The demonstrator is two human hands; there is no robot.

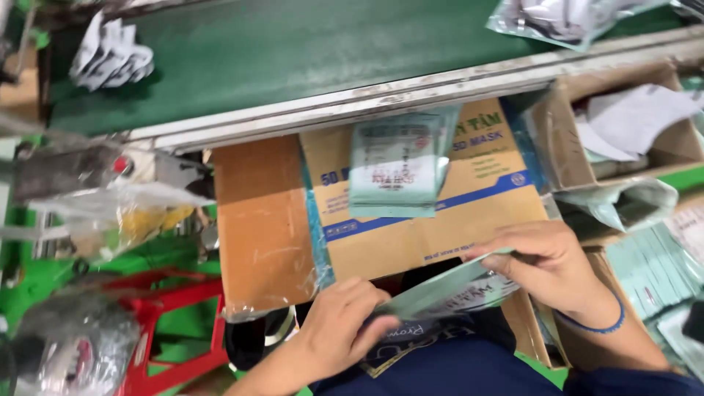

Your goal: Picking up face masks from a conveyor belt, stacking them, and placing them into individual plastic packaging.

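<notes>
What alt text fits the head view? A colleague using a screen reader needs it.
Both hands, left hand and right hand, hold a flat pale-green packet over a cardboard box. A second packet lies on the box, beside a green conveyor belt.

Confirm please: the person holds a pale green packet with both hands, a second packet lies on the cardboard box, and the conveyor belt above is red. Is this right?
Not quite. The conveyor belt is dark green, not red, as the head view shows. The rest holds: the left hand and right hand both hold the pale green packet, and a second packet lies on the cardboard box.
</notes>
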